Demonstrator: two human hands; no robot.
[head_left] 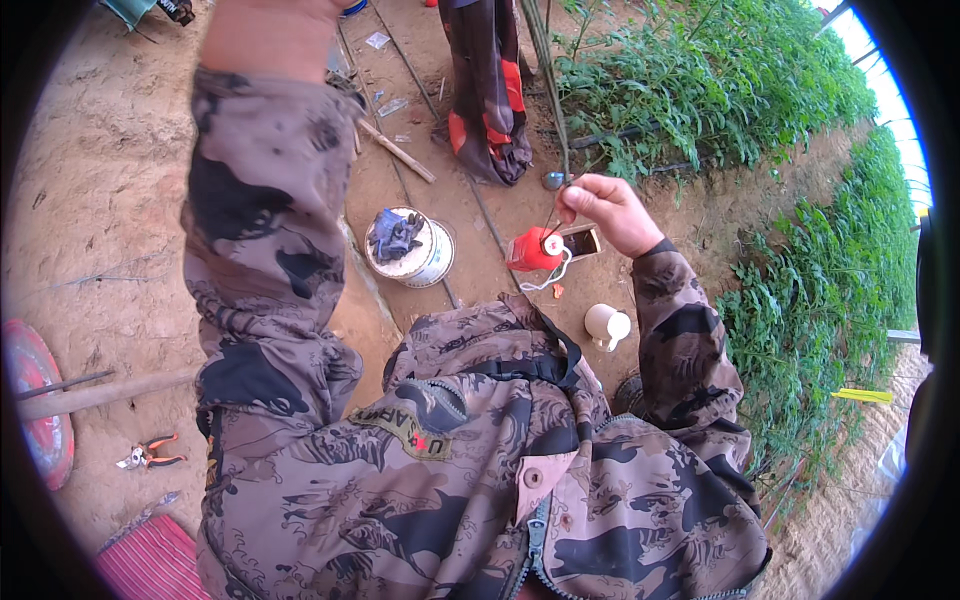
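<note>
My right hand is raised in front of me, its fingertips pinched on a thin string that runs down toward a red spool on the dirt. Just above the hand, thin plant stems rise upward. My left arm, in a camouflage sleeve, reaches up to the top edge. Only the wrist and back of my left hand show, and its fingers are out of view.
A phone and white cup lie near the spool. A white bucket holds blue gloves. Another person's legs stand ahead. Green plant rows fill the right. Pruning shears and a wooden handle lie left.
</note>
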